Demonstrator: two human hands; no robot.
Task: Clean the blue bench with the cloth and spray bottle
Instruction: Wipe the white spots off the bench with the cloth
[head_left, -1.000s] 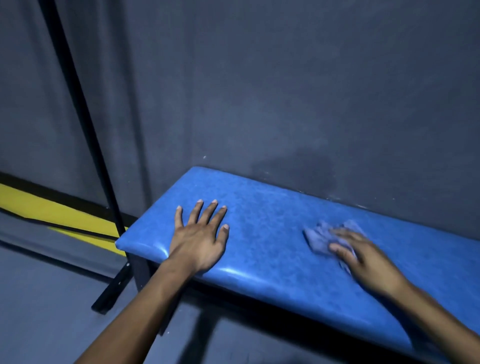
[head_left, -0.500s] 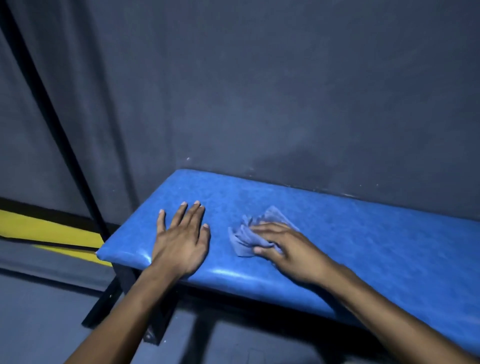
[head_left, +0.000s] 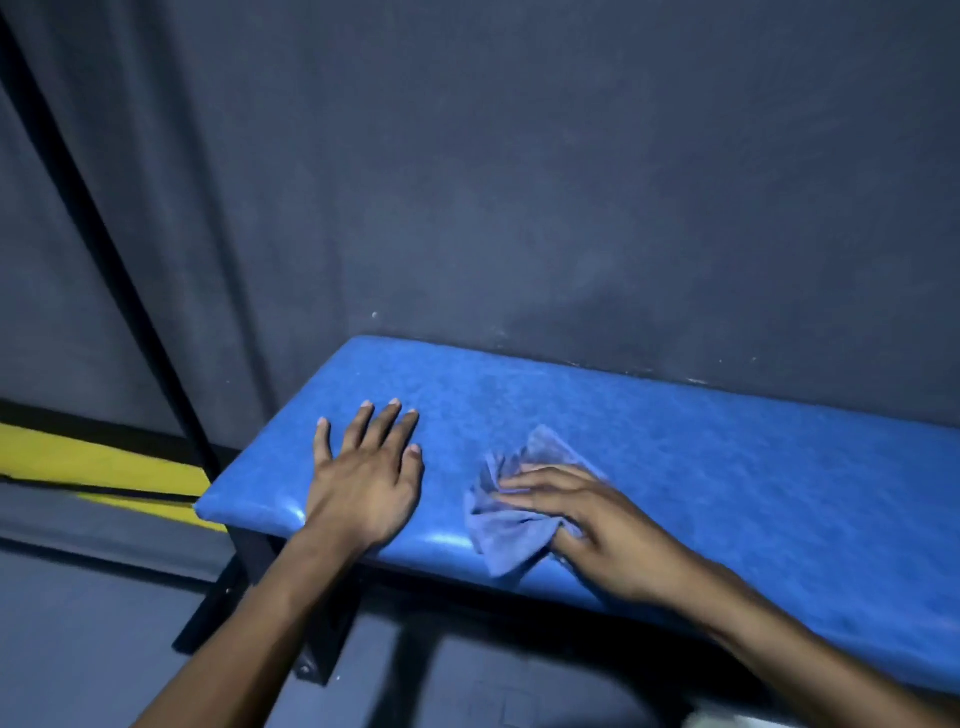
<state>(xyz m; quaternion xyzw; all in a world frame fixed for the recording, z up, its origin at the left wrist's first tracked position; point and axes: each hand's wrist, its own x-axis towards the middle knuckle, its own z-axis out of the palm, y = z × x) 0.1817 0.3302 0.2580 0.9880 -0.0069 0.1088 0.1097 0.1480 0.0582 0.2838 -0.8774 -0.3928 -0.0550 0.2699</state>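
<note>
The blue padded bench runs along the dark wall from centre to the right edge. My left hand lies flat on its left end, fingers straight and spread. My right hand presses a crumpled blue-grey cloth onto the seat near the front edge. The fingers stretch over the cloth and the thumb pinches its gathered end. One corner of the cloth hangs over the front rim. No spray bottle is in view.
A dark grey wall rises right behind the bench. A black slanted pole stands at the left, with a yellow floor stripe behind it. Black bench legs show below the seat, and a pale object sits at the bottom edge.
My right hand swept the cloth leftward along the seat towards my left hand, then drew it nearer the front edge. My left hand stayed flat in place.
</note>
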